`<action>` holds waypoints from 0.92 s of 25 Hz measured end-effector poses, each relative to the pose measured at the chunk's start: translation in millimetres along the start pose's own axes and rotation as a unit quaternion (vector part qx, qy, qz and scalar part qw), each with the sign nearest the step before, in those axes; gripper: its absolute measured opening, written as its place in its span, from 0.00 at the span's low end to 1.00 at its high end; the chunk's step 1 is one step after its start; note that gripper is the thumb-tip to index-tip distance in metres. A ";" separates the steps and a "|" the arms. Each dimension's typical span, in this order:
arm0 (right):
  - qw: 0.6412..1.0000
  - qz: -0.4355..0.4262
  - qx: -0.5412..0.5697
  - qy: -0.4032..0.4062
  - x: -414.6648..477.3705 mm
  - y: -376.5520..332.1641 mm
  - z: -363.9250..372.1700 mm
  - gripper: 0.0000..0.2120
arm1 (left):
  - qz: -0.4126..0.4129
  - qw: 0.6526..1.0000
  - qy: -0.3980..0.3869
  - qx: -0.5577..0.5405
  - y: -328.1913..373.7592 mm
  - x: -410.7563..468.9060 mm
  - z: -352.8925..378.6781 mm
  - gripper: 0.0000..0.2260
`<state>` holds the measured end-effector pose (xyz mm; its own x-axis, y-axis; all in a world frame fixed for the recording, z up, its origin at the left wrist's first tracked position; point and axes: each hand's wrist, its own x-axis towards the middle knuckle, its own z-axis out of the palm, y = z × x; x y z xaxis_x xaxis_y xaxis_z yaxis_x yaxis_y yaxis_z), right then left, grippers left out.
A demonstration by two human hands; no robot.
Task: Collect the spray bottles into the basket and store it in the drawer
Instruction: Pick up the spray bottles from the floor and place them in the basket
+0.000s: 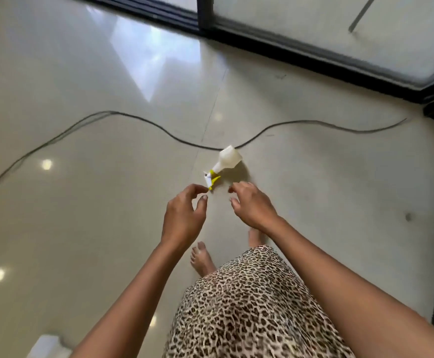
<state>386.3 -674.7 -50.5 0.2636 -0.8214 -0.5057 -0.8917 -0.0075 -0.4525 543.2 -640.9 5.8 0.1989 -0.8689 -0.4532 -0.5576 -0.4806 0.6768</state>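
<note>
A white spray bottle [227, 161] with a yellow and white trigger head lies on its side on the glossy tiled floor, base pointing away from me. My left hand [184, 213] hovers just short of the trigger head, fingers loosely curled and holding nothing. My right hand [252, 202] hangs to the right of the nozzle, fingers bent downward, also holding nothing. Neither hand touches the bottle. No basket or drawer is in view.
A black cable [143, 122] snakes across the floor just behind the bottle. A dark-framed sliding glass door [314, 50] runs along the back right. My bare feet [201, 259] and patterned skirt are below the hands. A pale object [46, 344] sits at the bottom left.
</note>
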 end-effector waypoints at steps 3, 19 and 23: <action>0.993 -0.043 -0.101 -0.049 83.7 44.4 79.6 0.15 | -0.041 0.995 -0.017 0.085 -82.3 71.4 66.2 0.10; 0.871 -0.245 -0.419 -0.076 319.6 140.7 228.3 0.28 | -0.133 0.982 -0.070 0.117 -261.0 223.4 224.6 0.12; 0.941 -0.152 -0.299 -0.042 280.8 126.0 176.6 0.18 | -0.127 0.985 -0.053 0.101 -209.4 208.6 186.3 0.12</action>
<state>412.9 -805.5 -379.3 0.5457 -0.6818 -0.4872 -0.8113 -0.5753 -0.1038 551.3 -699.5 -338.5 0.2739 -0.7008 -0.6587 -0.6517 -0.6389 0.4088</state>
